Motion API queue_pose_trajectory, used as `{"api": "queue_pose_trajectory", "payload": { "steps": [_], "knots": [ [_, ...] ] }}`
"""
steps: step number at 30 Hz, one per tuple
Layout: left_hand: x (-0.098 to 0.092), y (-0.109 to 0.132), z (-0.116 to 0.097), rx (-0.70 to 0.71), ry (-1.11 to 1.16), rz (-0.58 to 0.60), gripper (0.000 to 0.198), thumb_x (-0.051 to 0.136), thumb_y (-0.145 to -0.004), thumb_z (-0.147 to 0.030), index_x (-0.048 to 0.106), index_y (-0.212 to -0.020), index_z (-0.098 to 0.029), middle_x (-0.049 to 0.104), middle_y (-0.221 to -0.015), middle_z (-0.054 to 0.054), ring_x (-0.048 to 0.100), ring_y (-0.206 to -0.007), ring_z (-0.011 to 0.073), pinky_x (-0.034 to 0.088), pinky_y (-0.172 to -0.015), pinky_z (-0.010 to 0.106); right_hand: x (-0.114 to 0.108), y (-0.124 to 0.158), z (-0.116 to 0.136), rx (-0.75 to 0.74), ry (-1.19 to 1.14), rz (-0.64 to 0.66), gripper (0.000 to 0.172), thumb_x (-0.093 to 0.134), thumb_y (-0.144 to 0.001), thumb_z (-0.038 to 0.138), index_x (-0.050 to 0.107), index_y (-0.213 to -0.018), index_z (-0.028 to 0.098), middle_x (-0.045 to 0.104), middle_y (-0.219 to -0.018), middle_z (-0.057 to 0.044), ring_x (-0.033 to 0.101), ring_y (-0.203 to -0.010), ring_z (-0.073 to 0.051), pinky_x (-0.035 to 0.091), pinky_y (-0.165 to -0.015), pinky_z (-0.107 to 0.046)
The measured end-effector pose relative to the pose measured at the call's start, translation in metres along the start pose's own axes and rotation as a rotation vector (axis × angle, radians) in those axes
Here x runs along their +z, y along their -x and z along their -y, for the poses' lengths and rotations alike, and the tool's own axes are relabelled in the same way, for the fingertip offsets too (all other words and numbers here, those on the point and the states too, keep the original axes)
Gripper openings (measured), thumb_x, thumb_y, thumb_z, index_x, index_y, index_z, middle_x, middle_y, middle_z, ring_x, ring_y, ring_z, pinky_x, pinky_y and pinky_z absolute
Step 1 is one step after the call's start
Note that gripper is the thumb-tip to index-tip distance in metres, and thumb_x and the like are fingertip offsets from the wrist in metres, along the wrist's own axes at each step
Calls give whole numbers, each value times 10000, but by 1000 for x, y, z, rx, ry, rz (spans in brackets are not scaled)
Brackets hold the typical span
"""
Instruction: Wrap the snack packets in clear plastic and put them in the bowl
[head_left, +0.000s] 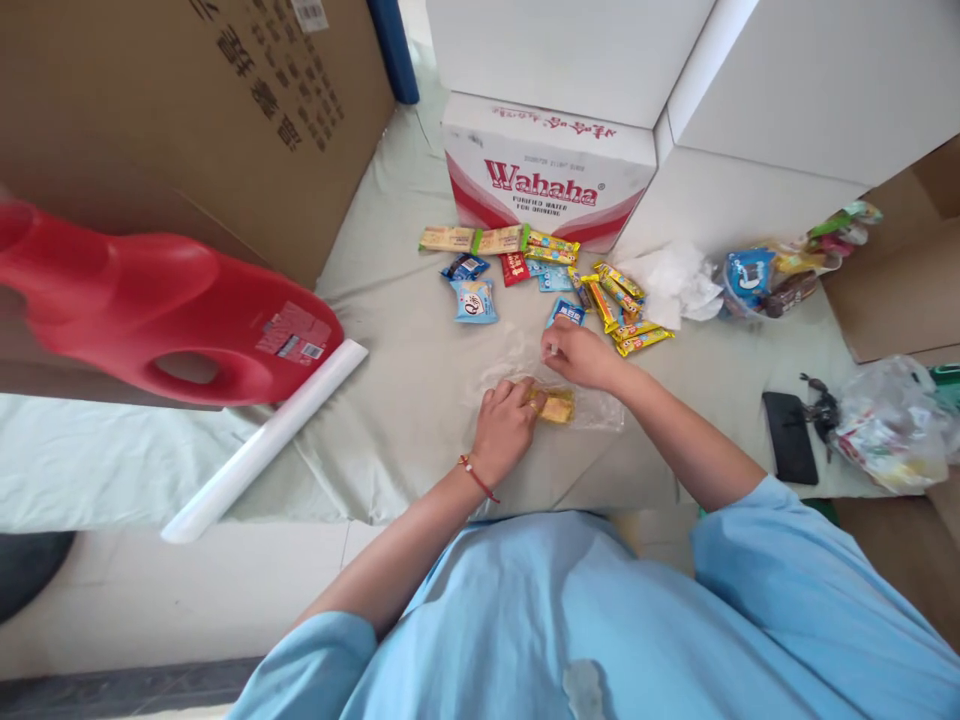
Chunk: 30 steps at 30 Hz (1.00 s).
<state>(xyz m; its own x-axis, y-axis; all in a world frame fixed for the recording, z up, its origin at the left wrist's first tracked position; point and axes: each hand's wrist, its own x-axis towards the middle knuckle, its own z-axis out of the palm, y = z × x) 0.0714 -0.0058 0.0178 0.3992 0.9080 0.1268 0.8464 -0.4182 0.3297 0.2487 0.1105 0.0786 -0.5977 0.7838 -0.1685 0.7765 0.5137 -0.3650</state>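
Gold on the packet at the left fingers; blue and white on the sachet just beyond the right fingers; yellow on wrappers right of them; red bands curving across the white carton farther beyond.

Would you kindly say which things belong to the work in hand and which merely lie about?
Seemingly in work: golden packet at the left hand; clear plastic around it.

Just lying about: red jug; keys; Wahaha box; brown carton.
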Motion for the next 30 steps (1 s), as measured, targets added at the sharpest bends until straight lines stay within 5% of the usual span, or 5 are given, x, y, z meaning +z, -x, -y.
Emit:
{"api": "queue_pose_trajectory", "payload": {
  "steps": [6, 14, 17, 21, 30],
  "knots": [
    [8, 10, 10, -86, 142, -92, 296, 501, -1018, -262, 752, -873, -202, 690, -1041, 122, 591, -983, 269, 492, -852, 426, 29, 50, 39, -66, 137, 132, 296, 459, -1068, 270, 672, -1268, 225, 658, -1107, -85, 597, -786, -186, 326, -648, -292],
    [-4, 34, 51, -322, 355, -367, 470, 558, -934, -278, 594, -1396, -200, 604, -1407, 147, 548, -1330, 279, 459, -1149, 474, 71, 68, 47, -60, 122, 111, 394, 415, -1094, 275, 624, -1418, 349, 654, -1139, -80, 603, -897, -217, 385, -732, -295],
    [-14, 9, 58, -209, 274, -257, 651, 631, -866, -312, 527, -1504, -239, 497, -1586, 129, 347, -1530, 343, 294, -1259, 574, 70, 68, 50, -67, 164, 111, 408, 413, -1085, 259, 630, -1421, 341, 646, -1156, -100, 604, -921, -234, 398, -748, -306],
    [-20, -11, 71, 24, 269, 12, 308, 549, -832, -158, 786, -947, -319, 736, -1265, 9, 397, -1515, 287, 144, -1304, 598, 71, 70, 49, -55, 104, 97, 387, 422, -1086, 262, 645, -1398, 315, 647, -1146, -92, 593, -944, -228, 422, -790, -301],
    [-26, 46, 122, -107, 524, -121, 246, 461, -850, -174, 694, -876, -246, 690, -1314, 76, 526, -1401, 255, 442, -1198, 499, 78, 92, 39, -127, -204, -42, 486, 491, -968, 117, 614, -1432, 194, 626, -1246, -120, 569, -1145, -229, 480, -1022, -366]
  ]
}}
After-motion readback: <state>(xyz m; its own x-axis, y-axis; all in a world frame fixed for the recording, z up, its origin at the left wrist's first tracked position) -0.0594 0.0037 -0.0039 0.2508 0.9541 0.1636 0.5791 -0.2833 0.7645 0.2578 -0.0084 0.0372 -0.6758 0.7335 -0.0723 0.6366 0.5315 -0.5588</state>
